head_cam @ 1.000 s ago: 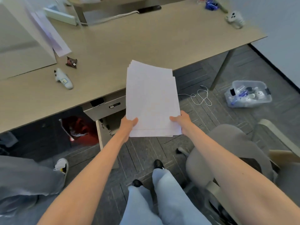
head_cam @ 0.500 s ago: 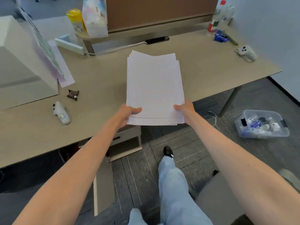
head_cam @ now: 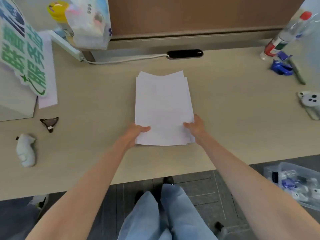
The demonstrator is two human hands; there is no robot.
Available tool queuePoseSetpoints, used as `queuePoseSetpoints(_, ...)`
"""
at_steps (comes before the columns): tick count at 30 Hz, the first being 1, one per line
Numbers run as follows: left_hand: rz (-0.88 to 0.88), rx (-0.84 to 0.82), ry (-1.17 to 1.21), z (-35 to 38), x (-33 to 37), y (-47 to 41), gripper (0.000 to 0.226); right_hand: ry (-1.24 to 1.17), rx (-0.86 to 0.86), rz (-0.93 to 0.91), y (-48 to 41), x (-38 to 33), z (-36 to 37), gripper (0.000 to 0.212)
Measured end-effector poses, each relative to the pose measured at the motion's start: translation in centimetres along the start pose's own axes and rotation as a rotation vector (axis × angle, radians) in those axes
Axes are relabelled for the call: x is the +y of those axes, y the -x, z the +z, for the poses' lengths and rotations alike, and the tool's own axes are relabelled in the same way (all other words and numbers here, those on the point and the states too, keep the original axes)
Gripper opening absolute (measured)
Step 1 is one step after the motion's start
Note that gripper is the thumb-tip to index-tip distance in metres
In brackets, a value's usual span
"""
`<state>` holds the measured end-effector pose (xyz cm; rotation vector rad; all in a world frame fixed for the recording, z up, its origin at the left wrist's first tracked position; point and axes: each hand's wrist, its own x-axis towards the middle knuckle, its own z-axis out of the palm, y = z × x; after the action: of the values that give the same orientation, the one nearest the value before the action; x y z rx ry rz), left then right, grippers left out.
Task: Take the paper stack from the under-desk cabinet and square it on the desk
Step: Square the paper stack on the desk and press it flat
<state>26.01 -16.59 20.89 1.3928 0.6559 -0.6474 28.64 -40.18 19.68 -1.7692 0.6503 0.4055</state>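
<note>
A white paper stack (head_cam: 162,104) lies lengthwise over the middle of the beige desk (head_cam: 233,118), its sheets slightly fanned at the far end and right side. My left hand (head_cam: 136,134) grips the stack's near left corner, thumb on top. My right hand (head_cam: 194,128) grips the near right edge, thumb on top as well. Whether the stack rests fully on the desk or hovers just above it, I cannot tell. The under-desk cabinet is out of view.
On the left of the desk are a white toy figure (head_cam: 26,149), a dark wrapper (head_cam: 49,123) and a printed sign (head_cam: 22,49). A power strip cable (head_cam: 121,60) runs behind the stack. Bottles (head_cam: 284,35), a blue wrapper (head_cam: 281,67) and a white device (head_cam: 310,103) sit right. A clear bin (head_cam: 297,184) stands on the floor.
Both hands have carried the paper stack up from in front of the cabinet and forward over the desk's middle. My view has moved closer over the desk.
</note>
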Motion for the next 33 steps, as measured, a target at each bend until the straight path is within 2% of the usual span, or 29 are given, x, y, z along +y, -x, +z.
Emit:
queuePoseSetpoints(5, -0.051, 0.037, -0.09, -0.1, 0.6, -2.6, 0.041, 0.165, -0.016, 0.058, -3.5, -0.3, -0.1, 0.028)
queuePoseSetpoints(8, 0.003, 0.109, -0.112, -0.4, 2.5, -3.5, 0.006, 0.128, -0.007, 0.106, -5.1, -0.9, -0.7, 0.018)
queuePoseSetpoints(11, 0.05, 0.154, -0.038, -1.2, 4.2, -4.7, 0.013, -0.062, -0.055, 0.242, -6.2, -2.1, -1.4, 0.023)
queuePoseSetpoints(15, -0.055, 0.021, -0.142, -1.0, 5.3, -6.2, 0.044, -0.037, -0.251, 0.304, -7.8, -3.1, -1.7, 0.037)
queuePoseSetpoints(19, -0.149, -0.095, -0.1, 0.5, 5.7, -7.7, 0.029, 0.014, -0.368, 0.304, -9.2, -2.8, -1.3, 0.054)
queuePoseSetpoints(25, -0.097, 0.0, -0.087, 0.5, 4.7, -8.8, 0.054, 0.02, -0.334, 0.242, -8.9, -3.2, -1.1, 0.046)
queuePoseSetpoints(29, 0.001, 0.057, -0.028, 0.8, 5.8, -7.6, 0.045, -0.057, -0.321, 0.17, -8.2, -4.7, -0.8, 0.031)
queuePoseSetpoints(33, 0.086, 0.081, 0.016, 0.8, 8.6, -6.1, 0.043, -0.121, -0.317, 0.069, -7.6, -7.6, -0.9, 0.035)
